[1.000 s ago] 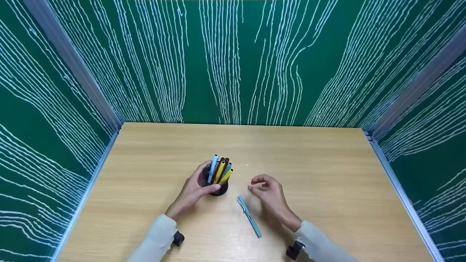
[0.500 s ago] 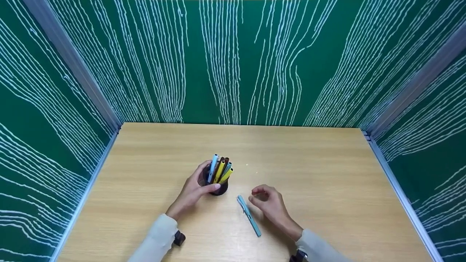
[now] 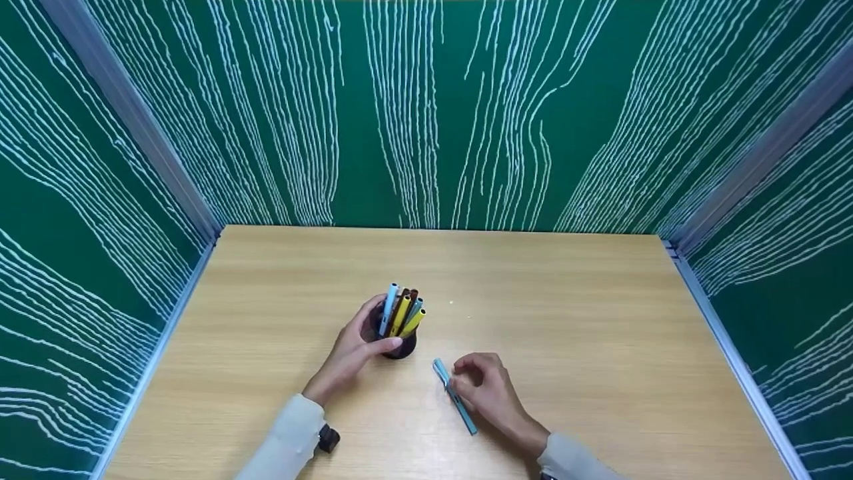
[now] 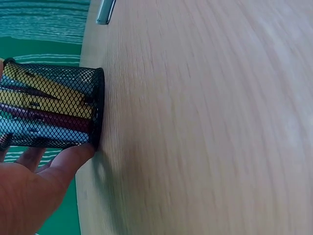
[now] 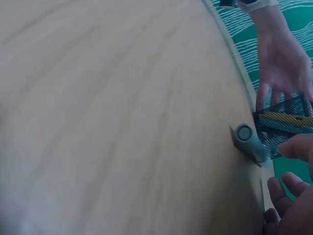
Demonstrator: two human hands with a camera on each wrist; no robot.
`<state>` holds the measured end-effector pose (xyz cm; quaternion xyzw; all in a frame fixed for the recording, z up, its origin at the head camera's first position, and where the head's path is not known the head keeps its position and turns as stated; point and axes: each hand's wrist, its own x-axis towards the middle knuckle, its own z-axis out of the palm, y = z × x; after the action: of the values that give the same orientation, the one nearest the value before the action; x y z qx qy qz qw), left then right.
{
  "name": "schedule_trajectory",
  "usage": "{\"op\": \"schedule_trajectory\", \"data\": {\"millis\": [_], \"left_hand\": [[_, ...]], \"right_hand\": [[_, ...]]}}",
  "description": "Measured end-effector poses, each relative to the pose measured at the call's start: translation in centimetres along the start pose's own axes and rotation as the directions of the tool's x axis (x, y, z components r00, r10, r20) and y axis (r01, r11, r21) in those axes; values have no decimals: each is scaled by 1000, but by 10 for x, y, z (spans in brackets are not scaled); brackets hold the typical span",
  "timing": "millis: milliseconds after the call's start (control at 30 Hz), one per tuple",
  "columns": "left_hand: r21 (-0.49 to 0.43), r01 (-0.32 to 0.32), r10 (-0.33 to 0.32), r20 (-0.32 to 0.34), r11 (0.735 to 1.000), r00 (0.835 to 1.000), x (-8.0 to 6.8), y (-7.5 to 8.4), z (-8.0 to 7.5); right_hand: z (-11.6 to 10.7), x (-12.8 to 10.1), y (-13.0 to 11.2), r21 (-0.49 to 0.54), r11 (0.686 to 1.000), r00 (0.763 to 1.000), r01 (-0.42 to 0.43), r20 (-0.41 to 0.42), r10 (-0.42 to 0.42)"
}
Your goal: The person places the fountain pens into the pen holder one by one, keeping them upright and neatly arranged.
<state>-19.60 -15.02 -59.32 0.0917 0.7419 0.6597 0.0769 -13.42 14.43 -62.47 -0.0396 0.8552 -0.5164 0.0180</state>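
A black mesh cup point(image 3: 402, 348) stands upright on the wooden table point(image 3: 566, 320), filled with several pens point(image 3: 402, 310) in yellow, blue and brown. My left hand point(image 3: 376, 328) grips the cup, thumb on its near side and fingers round the far side; the left wrist view shows the thumb against the cup point(image 4: 58, 107). A light blue pen point(image 3: 441, 371) lies on the table just right of the cup. My right hand point(image 3: 466, 380) is down on its middle, fingers curled and pinching it. The right wrist view shows the pen's end point(image 5: 249, 139) between thumb and fingers.
Green walls with white wavy lines point(image 3: 426, 113) close the table in at the back and both sides, with metal rails point(image 3: 726, 347) along the side edges. The far half and the right part of the tabletop are bare wood.
My right hand has dropped from hovering beside the cup down and toward me onto the light blue pen, its fingers closing on it. The left hand and cup have stayed put.
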Motion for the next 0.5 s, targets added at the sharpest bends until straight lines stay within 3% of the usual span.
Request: {"op": "schedule_trajectory", "data": {"millis": [500], "left_hand": [[-37, 0, 0, 8, 999, 1000, -1, -1, 0]], "right_hand": [[10, 0, 7, -131, 981, 989, 144, -16, -148]]}}
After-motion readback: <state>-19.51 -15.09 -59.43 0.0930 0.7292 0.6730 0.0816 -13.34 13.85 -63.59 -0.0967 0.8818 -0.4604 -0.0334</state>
